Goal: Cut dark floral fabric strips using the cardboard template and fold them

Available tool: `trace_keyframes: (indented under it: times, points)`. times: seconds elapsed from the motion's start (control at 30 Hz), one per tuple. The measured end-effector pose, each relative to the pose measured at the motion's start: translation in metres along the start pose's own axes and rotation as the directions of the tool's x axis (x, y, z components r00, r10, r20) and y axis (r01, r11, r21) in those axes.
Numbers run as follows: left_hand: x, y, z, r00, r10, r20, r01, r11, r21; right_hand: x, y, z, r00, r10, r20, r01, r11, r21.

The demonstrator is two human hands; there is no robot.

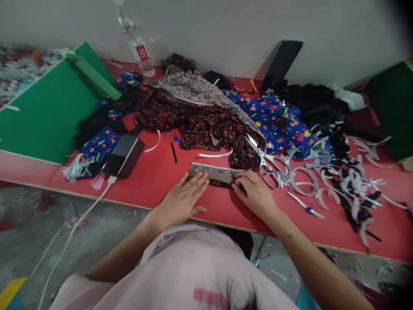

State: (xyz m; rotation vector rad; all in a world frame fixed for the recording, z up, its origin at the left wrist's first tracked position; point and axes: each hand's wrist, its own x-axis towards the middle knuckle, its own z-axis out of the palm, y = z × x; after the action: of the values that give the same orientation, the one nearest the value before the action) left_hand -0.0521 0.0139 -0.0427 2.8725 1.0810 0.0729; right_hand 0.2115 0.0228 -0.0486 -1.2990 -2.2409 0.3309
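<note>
A narrow strip of dark floral fabric lies on the red table in front of me, with a flat brown piece, like card, on top of it. A pale edge runs along the strip's far side. My left hand rests flat on the left end, fingers stretched out and thumb apart. At the right end, my right hand has its fingers bent and its thumb and fingertips closed at the strip's edge. Scissors with white handles lie just beyond my right hand, blades partly on a crumpled dark floral cloth.
Blue printed cloth and black cloth lie behind, with many white offcuts and a tape roll to the right. At left are a power bank with a cable and a green board. A bottle and phone stand by the wall.
</note>
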Motion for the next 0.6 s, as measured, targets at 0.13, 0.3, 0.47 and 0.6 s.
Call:
trace_keyframes:
  times: [0.13,0.3,0.47,0.6]
  points:
    - [-0.007,-0.008,-0.006,0.994,-0.105,0.004,0.105,0.994,0.035,-0.001,0.000,0.000,1.000,0.004,-0.011,-0.004,1.000,0.008]
    - [0.007,0.000,-0.023,0.961,-0.260,-0.095,0.263,0.965,0.018,0.000,-0.003,-0.001,1.000,0.016,-0.021,-0.015,1.000,0.011]
    - [0.052,0.017,-0.024,0.978,-0.157,-0.140,0.138,0.981,-0.135,0.000,-0.004,0.000,1.000,0.011,-0.022,-0.011,1.000,0.002]
    - [0.080,0.024,-0.007,0.985,-0.132,-0.107,0.115,0.981,-0.156,0.000,-0.004,-0.002,1.000,0.006,-0.008,-0.006,1.000,0.008]
